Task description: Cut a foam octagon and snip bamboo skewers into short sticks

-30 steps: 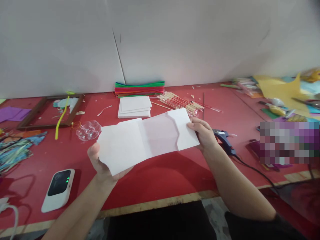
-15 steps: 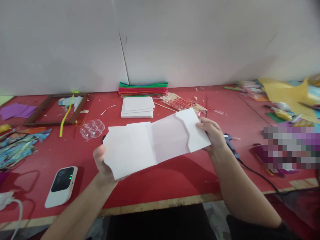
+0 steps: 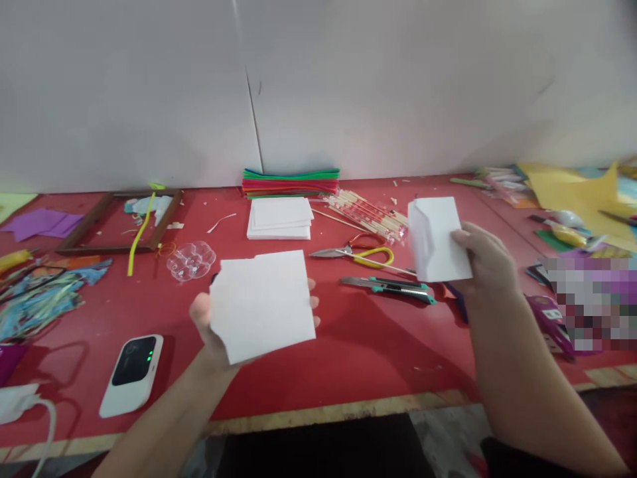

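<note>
Above the red table, my left hand (image 3: 203, 322) is closed around a white card (image 3: 263, 305) with an uneven, notched left edge. Its thumb lies at the card's left side, and fingertips show past the right edge. My right hand (image 3: 490, 262) pinches a smaller white piece (image 3: 440, 242), paper or card, by its right side. That piece has a wavy left edge with a paler, thinner layer behind it. Between the hands lie scissors (image 3: 373, 255) with red and yellow handles and a green-and-black utility knife (image 3: 391, 287).
A stack of white cards (image 3: 279, 222) stands before colourful strips (image 3: 291, 183) at the wall. Wrapped sticks (image 3: 365, 212), a wooden frame (image 3: 162, 226) and a clear compartment tray (image 3: 192, 260) lie around. A white device (image 3: 132, 375) rests front left; yellow sheets (image 3: 572, 192) lie far right.
My right hand has moved right and up, parting its white piece from the card in my left hand. Scissors and utility knife, hidden before, now show between them.
</note>
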### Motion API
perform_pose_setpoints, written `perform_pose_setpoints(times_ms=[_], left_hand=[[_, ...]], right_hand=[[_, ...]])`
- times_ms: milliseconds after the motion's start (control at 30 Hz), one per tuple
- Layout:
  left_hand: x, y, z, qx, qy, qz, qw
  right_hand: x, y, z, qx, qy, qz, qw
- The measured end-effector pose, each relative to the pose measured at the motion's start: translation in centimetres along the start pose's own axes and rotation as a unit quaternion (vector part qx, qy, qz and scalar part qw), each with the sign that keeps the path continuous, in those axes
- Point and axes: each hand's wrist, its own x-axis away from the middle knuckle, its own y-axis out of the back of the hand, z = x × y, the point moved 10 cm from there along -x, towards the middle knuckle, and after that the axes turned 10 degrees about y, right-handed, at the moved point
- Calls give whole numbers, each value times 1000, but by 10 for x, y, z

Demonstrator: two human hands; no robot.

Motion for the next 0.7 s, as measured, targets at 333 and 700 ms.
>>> perform_pose_setpoints(times_ms=[333, 700], left_hand=[[-12, 15, 21, 48, 41, -20, 998], [-12, 17, 25, 51, 53, -15, 997]], right_hand=[[-56, -112, -8, 31, -7, 103, 994], [-137, -166, -34, 2, -12, 31, 999]])
